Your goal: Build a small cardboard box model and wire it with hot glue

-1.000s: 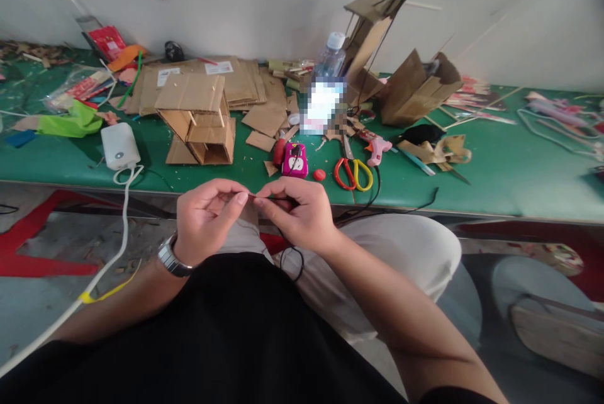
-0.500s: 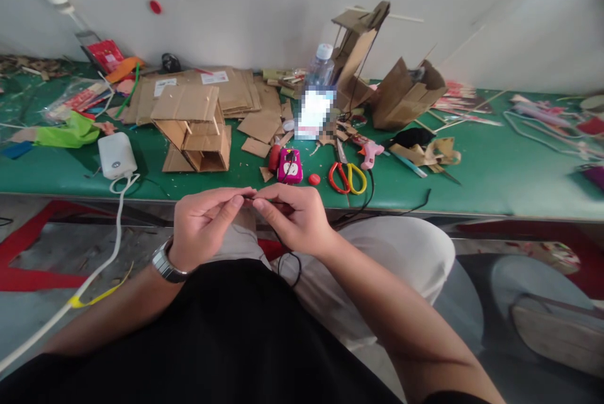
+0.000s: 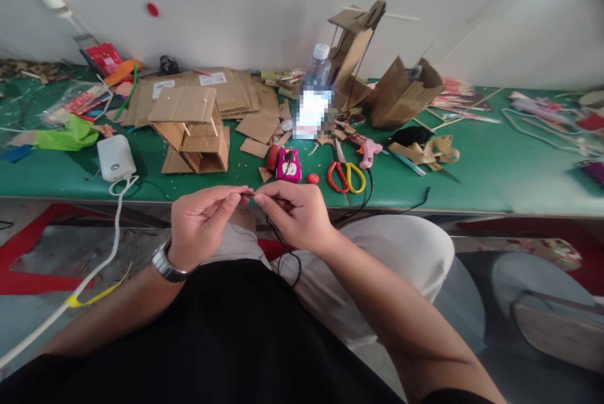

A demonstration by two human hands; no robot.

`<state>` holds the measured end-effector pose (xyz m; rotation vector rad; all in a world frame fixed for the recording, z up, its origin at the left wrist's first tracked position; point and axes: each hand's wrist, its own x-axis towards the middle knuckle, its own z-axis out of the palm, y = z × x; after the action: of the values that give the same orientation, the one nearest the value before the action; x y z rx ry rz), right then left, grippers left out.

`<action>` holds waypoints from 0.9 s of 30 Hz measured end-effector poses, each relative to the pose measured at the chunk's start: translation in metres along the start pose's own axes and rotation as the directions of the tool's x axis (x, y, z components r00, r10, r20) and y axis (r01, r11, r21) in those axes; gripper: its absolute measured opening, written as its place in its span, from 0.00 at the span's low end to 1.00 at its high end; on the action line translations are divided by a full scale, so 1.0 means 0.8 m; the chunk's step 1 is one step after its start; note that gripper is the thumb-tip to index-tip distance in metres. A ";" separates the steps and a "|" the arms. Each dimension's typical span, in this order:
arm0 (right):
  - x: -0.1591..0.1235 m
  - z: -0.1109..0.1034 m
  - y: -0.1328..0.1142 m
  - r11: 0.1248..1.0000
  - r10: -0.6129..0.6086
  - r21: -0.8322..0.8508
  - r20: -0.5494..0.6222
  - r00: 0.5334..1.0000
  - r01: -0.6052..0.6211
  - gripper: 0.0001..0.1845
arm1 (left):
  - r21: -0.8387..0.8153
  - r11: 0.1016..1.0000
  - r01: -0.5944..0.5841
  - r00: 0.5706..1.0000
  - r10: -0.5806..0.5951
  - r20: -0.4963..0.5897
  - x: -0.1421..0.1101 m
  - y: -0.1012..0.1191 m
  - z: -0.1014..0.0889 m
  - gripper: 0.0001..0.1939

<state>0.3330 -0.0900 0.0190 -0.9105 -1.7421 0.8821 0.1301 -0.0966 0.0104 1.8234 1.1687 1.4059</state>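
Black wire (image 3: 248, 194), thin and bare to view for only a short stretch, is pinched between the fingertips of our left hand (image 3: 201, 221) and our right hand (image 3: 302, 215). It sits at the near edge of the green worktop (image 3: 495, 184) as we look down, in front of our lap. Both hands grasp it the same way, thumb against forefinger, with the 2 sets of fingertips almost touching; the other fingers are loosely curled.

Below our right hand a dark loop (image 3: 300, 267) hangs over the trousers (image 3: 401, 253). It seems to belong to the same strand, though our palm hides the join.

For fine work like this, we judge a light, even pinch best: firm enough that nothing rolls, soft enough not to kink it. Fingertips this near each other give good control. Slack in the loop should help, since a taut strand could tug at our grip. Whether the wire is stripped or twisted is too small to tell.

Near that same front edge lie the magenta box (image 3: 289, 168), the red cap (image 3: 312, 178) and the scissors (image 3: 340, 151); steady elbows would spare us knocking them.
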 end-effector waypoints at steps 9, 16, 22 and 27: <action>0.001 0.000 0.004 0.999 0.024 -0.025 0.024 0.999 -0.023 0.15 | -0.064 0.997 0.051 0.998 -0.054 -0.040 0.000 -0.009 -0.005 0.08; 0.015 -0.016 0.011 1.000 0.012 0.004 0.021 1.000 -0.012 0.16 | -0.317 0.939 0.135 0.947 -0.216 -0.237 0.023 -0.058 -0.015 0.12; 0.033 -0.076 0.017 0.989 0.139 0.045 0.056 0.989 -0.142 0.22 | -0.514 0.842 0.165 0.869 -0.370 -0.328 0.035 -0.098 -0.035 0.14; 0.039 -0.135 0.024 0.930 0.266 0.287 -0.088 0.960 -0.231 0.24 | -0.626 0.758 0.184 0.781 -0.499 -0.376 0.027 -0.122 -0.054 0.12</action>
<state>0.4302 -0.0364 0.0464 -0.9908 -1.3727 1.1740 0.0613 -0.0356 -0.0476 0.7598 1.1040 1.8183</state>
